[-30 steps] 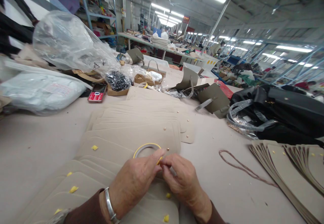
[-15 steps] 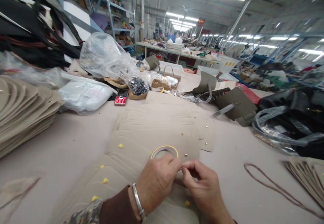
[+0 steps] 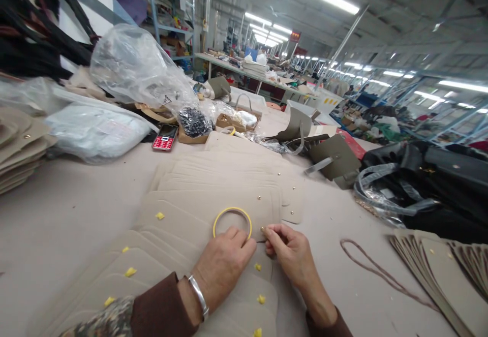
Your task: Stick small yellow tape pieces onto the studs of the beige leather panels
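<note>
My left hand, a silver bangle at its wrist, has its fingers curled over the near edge of a thin yellow-edged roll of tape. Just to the right, my right hand has thumb and forefinger pinched together beside a small gold stud; whatever is in the pinch is too small to make out. Under both hands lie overlapping beige panels, spread in a fanned row. Small yellow tape pieces stick to several of the panels, and others carry gold studs near their right edge.
Beige panels are stacked at left and at right. A brown cord loop lies on the table. Farther back are a red phone, plastic bags, olive bag parts and black bags.
My hands, close together before, have moved apart. The tape roll shows more of its ring now. The whole view has shifted, so things sit farther left.
</note>
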Tool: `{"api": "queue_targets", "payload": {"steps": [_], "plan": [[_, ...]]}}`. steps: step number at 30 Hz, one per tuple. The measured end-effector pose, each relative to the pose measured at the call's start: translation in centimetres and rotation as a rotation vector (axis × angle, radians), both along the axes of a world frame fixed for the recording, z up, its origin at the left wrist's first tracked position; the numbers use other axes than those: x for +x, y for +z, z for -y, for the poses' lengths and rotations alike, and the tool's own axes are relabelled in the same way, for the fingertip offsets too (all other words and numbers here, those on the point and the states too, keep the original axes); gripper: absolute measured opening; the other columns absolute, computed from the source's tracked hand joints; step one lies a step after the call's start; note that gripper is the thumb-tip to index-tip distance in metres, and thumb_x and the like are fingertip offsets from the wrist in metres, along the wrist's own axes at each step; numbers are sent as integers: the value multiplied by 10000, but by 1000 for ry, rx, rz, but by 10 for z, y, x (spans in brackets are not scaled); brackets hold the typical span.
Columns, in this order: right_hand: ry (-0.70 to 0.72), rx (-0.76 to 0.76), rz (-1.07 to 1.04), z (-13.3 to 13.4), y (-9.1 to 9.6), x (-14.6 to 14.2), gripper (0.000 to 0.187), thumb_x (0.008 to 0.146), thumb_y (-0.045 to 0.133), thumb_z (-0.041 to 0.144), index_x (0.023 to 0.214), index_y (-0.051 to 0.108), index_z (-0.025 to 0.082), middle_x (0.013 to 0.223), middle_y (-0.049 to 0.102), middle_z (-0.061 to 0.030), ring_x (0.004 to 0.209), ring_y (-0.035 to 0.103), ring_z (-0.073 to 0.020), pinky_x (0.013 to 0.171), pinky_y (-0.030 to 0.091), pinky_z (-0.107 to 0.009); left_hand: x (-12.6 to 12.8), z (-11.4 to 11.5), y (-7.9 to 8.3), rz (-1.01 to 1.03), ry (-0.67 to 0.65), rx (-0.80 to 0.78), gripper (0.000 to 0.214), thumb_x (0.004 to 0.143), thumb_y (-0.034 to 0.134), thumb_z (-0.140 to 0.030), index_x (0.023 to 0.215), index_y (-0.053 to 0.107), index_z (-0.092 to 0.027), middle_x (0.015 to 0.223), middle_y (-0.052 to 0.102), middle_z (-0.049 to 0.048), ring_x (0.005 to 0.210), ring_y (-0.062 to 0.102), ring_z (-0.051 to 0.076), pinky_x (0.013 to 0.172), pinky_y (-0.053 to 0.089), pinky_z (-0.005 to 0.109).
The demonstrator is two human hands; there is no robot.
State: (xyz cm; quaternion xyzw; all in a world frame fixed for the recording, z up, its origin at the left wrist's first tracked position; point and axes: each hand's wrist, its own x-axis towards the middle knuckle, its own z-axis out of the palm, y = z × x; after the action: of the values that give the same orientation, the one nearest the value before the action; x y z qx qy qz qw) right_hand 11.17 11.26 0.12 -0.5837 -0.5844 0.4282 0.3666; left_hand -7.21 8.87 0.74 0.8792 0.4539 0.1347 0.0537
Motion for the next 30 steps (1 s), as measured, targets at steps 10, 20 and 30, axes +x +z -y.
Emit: {"api": "queue_targets", "payload": {"steps": [10, 20, 30], "plan": [[26, 297, 466, -2, -4, -12, 190, 835, 532, 249, 723, 672, 185, 670, 687, -25, 605, 628, -170, 601, 442, -260, 3, 0, 1, -66, -21, -72, 98, 927, 474, -150, 875, 551, -182, 885, 608, 52, 823, 576, 252, 666, 543, 399], [-69, 248, 366, 4, -5, -4, 115, 858, 565, 304, 875, 577, 191, 608, 659, 13, 532, 629, -164, 543, 469, -248, 1, 2, 1, -72, -16, -117, 98, 939, 467, -153, 913, 556, -184, 920, 602, 47, 847, 567, 234, 702, 531, 380], [18, 484, 644, 9, -14, -10, 186, 907, 506, 218, 829, 669, 174, 776, 705, -62, 696, 654, -181, 664, 462, -259, 1, 1, 5, -49, -27, -93, 75, 918, 499, -135, 898, 560, -176, 905, 605, 51, 822, 555, 228, 689, 513, 358]]}}
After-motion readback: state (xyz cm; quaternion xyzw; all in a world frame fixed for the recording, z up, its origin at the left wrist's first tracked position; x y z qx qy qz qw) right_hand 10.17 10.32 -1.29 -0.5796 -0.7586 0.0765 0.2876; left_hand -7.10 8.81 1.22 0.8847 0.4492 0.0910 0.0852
